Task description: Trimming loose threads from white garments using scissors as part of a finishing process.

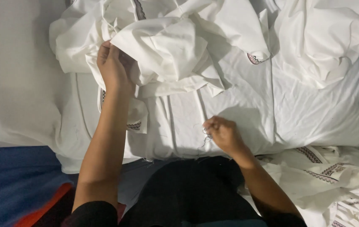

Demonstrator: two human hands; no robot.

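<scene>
White garment: a large white cloth garment (230, 113) lay spread across the middle of the frame, its upper part bunched into folds at the top centre.
Left hand: the left hand (113, 67), in the upper left of the frame, was closed on a bunched fold of the white garment, fingers curled into the cloth and lifting it.
Right hand: the right hand (223, 133), at lower centre, was pinched together at the fingertips on a tangle of dark loose thread (206, 135) at the garment's surface.
Loose thread: thin dark strands hung just left of the right hand's fingertips, touching the cloth.
Embroidered trim: a dark patterned band (254, 59) showed on a folded edge at upper centre-right; another bit of it (134, 125) sat below the left wrist.
Other garments: more white pieces with patterned bands (326, 172) were heaped at the lower right, just beside the right forearm.
White surface: a plain white sheet (15, 75) filled the left side.
Blue fabric: blue cloth (11, 180) lay at the lower left, with an orange-red edge (45, 208) beside it.
Lap: dark clothing (188, 193) filled the bottom centre, between the two forearms.
</scene>
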